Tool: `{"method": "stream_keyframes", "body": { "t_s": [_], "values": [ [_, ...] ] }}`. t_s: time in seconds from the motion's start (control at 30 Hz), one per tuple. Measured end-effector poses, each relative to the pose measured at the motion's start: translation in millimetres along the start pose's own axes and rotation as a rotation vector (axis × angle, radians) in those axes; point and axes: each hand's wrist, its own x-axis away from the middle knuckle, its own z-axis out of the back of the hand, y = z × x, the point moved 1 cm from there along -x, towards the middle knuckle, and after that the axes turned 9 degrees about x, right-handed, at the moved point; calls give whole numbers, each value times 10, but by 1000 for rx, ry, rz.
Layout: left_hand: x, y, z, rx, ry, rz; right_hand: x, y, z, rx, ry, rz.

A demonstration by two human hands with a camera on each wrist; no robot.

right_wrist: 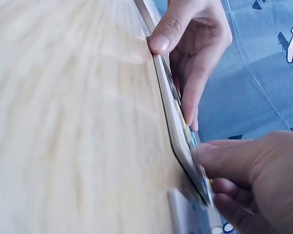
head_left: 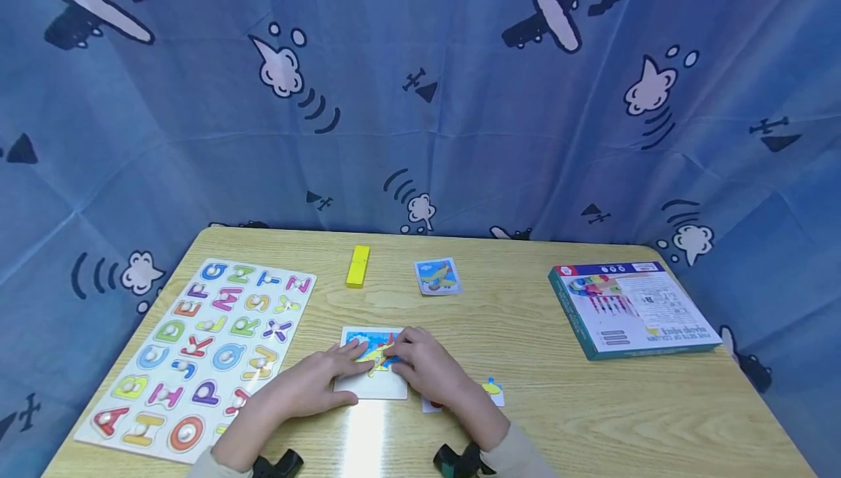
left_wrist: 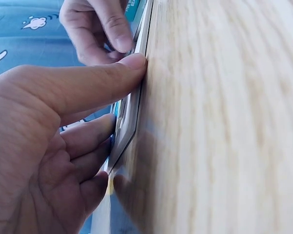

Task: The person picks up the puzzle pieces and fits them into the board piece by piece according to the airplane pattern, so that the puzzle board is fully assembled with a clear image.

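Observation:
A small white puzzle board (head_left: 374,389) with a yellow airplane picture (head_left: 377,355) on blue lies on the table between both hands. My left hand (head_left: 315,383) rests on its left part, fingers extended over the picture; in the left wrist view, the thumb (left_wrist: 107,80) touches the board's edge. My right hand (head_left: 427,365) bends its fingers over the picture's right side and pinches a puzzle piece there, mostly hidden by the fingers. In the right wrist view, the right fingertips (right_wrist: 205,153) meet the board's face. Loose puzzle pieces (head_left: 493,389) lie beside the right wrist, partly covered by it.
A large alphabet board (head_left: 220,347) with knobbed letters lies at the left. Toward the back are a yellow block (head_left: 358,267) and a square airplane card (head_left: 437,276). A flat box (head_left: 634,310) lies at the right. A blue curtain (head_left: 420,98) hangs behind the table.

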Motion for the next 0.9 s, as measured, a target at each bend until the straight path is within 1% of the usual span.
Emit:
{"method": "stream_keyframes", "body": {
  "t_s": [0.13,0.33,0.47,0.6,0.67,0.83,0.9],
  "values": [
    [-5,5,1,3,-1,1,8,-2,1,13,-15,20],
    [-7,-20,-6,26,7,5,-7,-5,4,14,-33,-6],
    [7,-43,5,65,39,12,-7,8,3,22,-34,-38],
    [25,-58,44,89,61,36,-1,29,6,7,-31,-57],
    [33,-70,60,96,57,50,-1,42,15,-20,-47,-63],
    [37,-89,68,107,46,71,22,112,82,-159,-126,-96],
    [33,-91,67,108,44,72,56,148,119,-199,-144,-108]
  ]
}}
